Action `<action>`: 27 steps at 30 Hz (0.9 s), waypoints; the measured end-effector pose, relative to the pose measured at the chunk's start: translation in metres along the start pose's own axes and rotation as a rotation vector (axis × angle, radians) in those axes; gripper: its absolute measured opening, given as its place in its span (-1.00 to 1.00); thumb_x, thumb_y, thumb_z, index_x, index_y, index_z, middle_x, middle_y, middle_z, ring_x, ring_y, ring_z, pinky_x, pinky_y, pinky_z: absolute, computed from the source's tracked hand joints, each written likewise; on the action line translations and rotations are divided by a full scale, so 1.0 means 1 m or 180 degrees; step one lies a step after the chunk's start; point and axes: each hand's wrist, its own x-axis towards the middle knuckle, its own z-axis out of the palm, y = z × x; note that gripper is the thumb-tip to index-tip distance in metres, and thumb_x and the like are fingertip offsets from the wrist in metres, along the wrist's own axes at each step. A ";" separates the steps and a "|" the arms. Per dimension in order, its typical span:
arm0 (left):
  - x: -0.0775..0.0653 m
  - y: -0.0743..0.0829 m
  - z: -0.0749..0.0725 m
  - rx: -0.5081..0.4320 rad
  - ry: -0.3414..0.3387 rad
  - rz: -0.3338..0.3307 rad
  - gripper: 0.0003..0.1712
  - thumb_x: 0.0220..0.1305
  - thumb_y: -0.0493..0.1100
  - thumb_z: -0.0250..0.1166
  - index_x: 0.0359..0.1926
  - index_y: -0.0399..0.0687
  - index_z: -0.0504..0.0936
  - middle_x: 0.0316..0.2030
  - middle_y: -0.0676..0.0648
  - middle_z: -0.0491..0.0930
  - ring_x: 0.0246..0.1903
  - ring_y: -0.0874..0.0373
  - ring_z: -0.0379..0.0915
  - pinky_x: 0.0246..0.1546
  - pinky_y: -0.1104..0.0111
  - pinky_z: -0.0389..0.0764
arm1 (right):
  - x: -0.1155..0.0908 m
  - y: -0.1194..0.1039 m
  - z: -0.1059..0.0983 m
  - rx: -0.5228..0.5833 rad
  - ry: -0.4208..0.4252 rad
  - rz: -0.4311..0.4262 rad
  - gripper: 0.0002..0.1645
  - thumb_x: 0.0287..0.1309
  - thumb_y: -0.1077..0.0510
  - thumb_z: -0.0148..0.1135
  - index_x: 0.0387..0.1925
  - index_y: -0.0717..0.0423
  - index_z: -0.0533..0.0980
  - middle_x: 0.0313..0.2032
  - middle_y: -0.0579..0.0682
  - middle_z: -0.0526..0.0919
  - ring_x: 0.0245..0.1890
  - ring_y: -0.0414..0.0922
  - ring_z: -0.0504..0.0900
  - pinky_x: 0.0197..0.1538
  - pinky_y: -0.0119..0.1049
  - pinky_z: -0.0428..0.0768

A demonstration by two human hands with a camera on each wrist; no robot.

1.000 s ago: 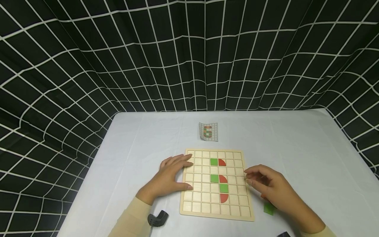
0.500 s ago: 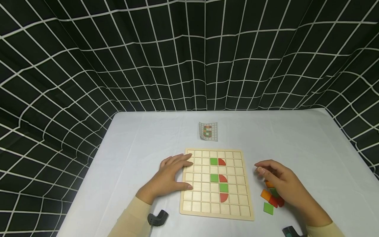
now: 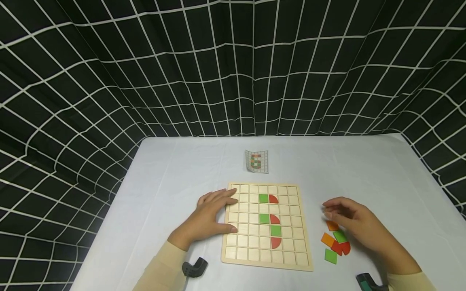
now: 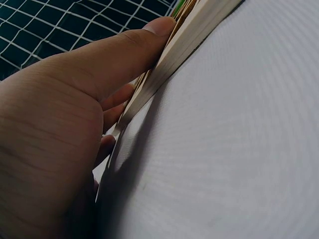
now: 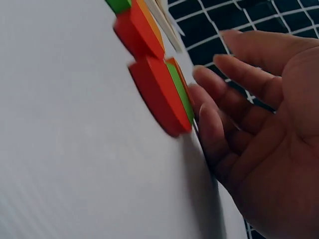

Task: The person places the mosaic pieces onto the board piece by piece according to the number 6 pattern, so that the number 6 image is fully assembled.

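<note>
Board [image 3: 253,241] lies flat on the white cloth [image 3: 174,161], and the left hand [image 3: 204,221] is on its left side, fingers apart and nearly straight, thumb well clear of them. The tips rest over the rim; in the left wrist view the thumb lies along the wooden edge, with nothing pinched.

On the grid, two rows each show a green square just left of a red quarter-round; below, one more green square sits directly above one more red quarter-round.

Over to the right hand [image 3: 358,224], hanging off the board's right side: fingers loosely bent, a gap between thumb and fingers in the right wrist view, and no tile visible in its hold. Right by it, the loose tiles! An orange tile [image 3: 332,225] lies just below the fingertips, a green tile [image 3: 340,236] next, under the thumb side of the hand, then another orange, two reds close together, and a lower green square [image 3: 331,256] farthest from the fingers. Whether the little finger brushes the nearest tile, I can't tell.

Beyond the board, well apart from both hands, lies the printed card [image 3: 257,161].
</note>
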 end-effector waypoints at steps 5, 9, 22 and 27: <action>0.001 0.000 0.000 -0.0004 -0.0001 0.0001 -0.11 0.19 0.28 0.63 0.45 0.10 0.56 0.66 0.09 0.19 0.63 0.03 0.01 0.57 -0.09 -0.17 | -0.001 0.005 -0.005 -0.0078 -0.0163 0.0109 -0.64 0.38 0.19 0.51 0.14 0.16 0.69 -0.08 -0.03 0.75 -0.18 -0.12 0.66 -0.10 -0.42 0.64; 0.000 0.000 0.000 -0.0006 -0.0003 0.0004 -0.11 0.19 0.28 0.62 0.45 0.09 0.56 0.66 0.09 0.20 0.63 0.03 0.01 0.57 -0.09 -0.17 | -0.002 0.010 -0.009 -0.0185 -0.0280 0.0108 -0.62 0.30 0.18 0.57 0.11 0.13 0.70 -0.18 -0.05 0.68 -0.22 -0.10 0.58 -0.17 -0.37 0.60; 0.000 0.002 -0.001 -0.0016 -0.0007 0.0009 -0.12 0.18 0.24 0.64 0.44 0.08 0.57 0.66 0.08 0.20 0.63 0.01 0.01 0.56 -0.10 -0.16 | -0.005 0.015 -0.010 -0.0523 -0.0442 -0.0109 -0.63 0.15 0.25 0.66 -0.04 0.04 0.69 -0.24 -0.13 0.54 -0.23 -0.17 0.46 -0.21 -0.38 0.50; 0.000 0.001 0.000 -0.0002 -0.0004 0.0011 -0.12 0.18 0.26 0.64 0.44 0.08 0.57 0.66 0.08 0.20 0.64 0.02 0.01 0.56 -0.09 -0.16 | -0.005 0.012 -0.010 -0.0614 -0.0365 -0.0062 -0.68 0.16 0.18 0.68 -0.10 0.02 0.69 -0.30 -0.13 0.51 -0.27 -0.18 0.45 -0.27 -0.35 0.47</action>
